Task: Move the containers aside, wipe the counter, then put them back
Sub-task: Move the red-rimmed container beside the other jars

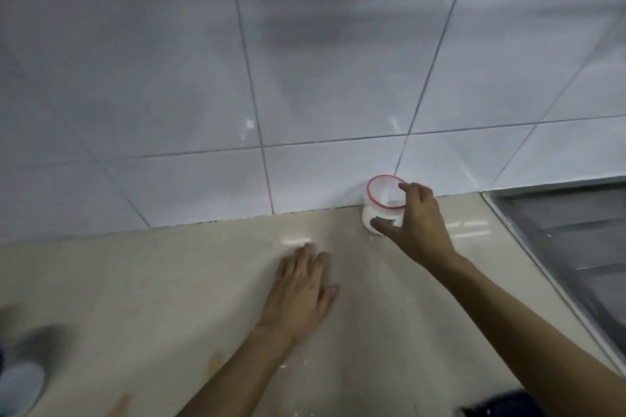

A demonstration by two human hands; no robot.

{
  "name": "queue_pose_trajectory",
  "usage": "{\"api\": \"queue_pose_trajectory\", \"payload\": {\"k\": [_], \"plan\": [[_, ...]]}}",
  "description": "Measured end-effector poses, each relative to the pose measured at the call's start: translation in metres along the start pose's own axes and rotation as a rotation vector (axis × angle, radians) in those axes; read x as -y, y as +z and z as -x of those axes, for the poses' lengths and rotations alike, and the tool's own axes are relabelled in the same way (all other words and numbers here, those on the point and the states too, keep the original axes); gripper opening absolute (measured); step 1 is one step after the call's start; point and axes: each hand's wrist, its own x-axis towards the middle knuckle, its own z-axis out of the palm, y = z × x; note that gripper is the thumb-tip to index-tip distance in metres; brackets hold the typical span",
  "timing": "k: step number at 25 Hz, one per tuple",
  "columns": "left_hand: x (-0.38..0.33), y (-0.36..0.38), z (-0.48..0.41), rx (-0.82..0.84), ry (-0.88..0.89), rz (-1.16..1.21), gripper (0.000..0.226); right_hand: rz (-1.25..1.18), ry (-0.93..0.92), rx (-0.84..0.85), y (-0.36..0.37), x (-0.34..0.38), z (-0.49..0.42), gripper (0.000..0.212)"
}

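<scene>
Our right hand (418,220) clasped the red-rimmed clear container (382,205) against the tiled wall (305,61); our left hand (299,288) lay flat, fingers spread, on open counter (152,281).

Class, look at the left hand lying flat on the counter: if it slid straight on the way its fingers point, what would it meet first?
Probably the tiled wall at the counter's back edge. The left hand points up-counter, and the jar stands off to its right, seemingly outside that line.
</scene>
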Motion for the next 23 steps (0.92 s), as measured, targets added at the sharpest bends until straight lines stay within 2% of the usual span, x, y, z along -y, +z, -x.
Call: {"api": "queue_pose_trajectory", "payload": {"k": [2, 4, 7, 10, 14, 17, 19, 23], "plan": [[-0.024, 0.004, -0.031, 0.098, 0.009, -0.046, 0.057, -0.124, 0.073, 0.014, 0.001, -0.038, -0.025, 0.091], [-0.023, 0.01, -0.016, 0.1, -0.093, -0.033, 0.053, -0.173, 0.036, 0.043, 0.019, -0.033, -0.021, 0.093], [-0.033, 0.032, 0.012, 0.133, -0.081, -0.15, 0.047, -0.189, -0.028, 0.028, 0.027, -0.033, -0.011, 0.088], [-0.022, 0.034, 0.002, -0.012, -0.102, -0.164, 0.045, -0.109, -0.113, 0.021, 0.015, -0.034, -0.02, 0.085], [-0.024, 0.024, -0.021, -0.113, 0.002, -0.103, 0.036, -0.206, -0.116, -0.053, -0.007, -0.042, 0.0, 0.086], [-0.013, 0.012, 0.027, -0.152, -0.068, 0.062, 0.032, -0.244, -0.216, 0.058, -0.001, -0.003, 0.053, 0.087], [0.007, 0.002, 0.084, -0.184, -0.178, 0.145, 0.033, -0.264, -0.26, 0.152, 0.011, 0.032, 0.094, 0.088], [0.058, -0.022, 0.2, -0.16, -0.372, 0.192, 0.039, -0.332, -0.353, 0.272, 0.043, 0.109, 0.162, 0.084]]}}
